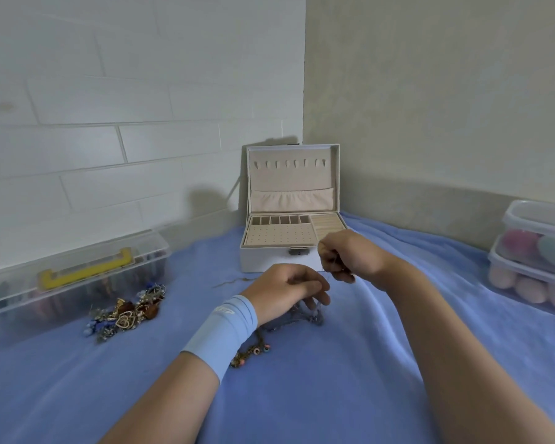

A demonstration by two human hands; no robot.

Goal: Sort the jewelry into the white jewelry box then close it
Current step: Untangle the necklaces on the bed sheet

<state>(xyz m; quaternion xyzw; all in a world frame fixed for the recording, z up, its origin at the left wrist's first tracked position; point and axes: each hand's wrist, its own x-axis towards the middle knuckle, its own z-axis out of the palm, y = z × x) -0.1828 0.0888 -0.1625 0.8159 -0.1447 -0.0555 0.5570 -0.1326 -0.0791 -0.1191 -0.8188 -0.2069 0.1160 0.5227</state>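
The white jewelry box (279, 261) stands open against the back wall, its lid upright and its beige trays showing. In front of it, my right hand (346, 254) is raised with curled fingers pinching a thin chain that runs down to a tangle of necklaces (305, 317) on the blue cloth. My left hand (285, 290), with a light blue wristband, holds that tangle with curled fingers. A beaded brown necklace (253, 350) lies by my left wrist. A heap of mixed jewelry (129, 310) sits to the left.
A clear plastic case with a yellow handle (77, 274) stands at the left by the brick wall. Two stacked clear tubs (535, 251) with pastel balls sit at the right. A blue blanket (334, 379) covers the surface.
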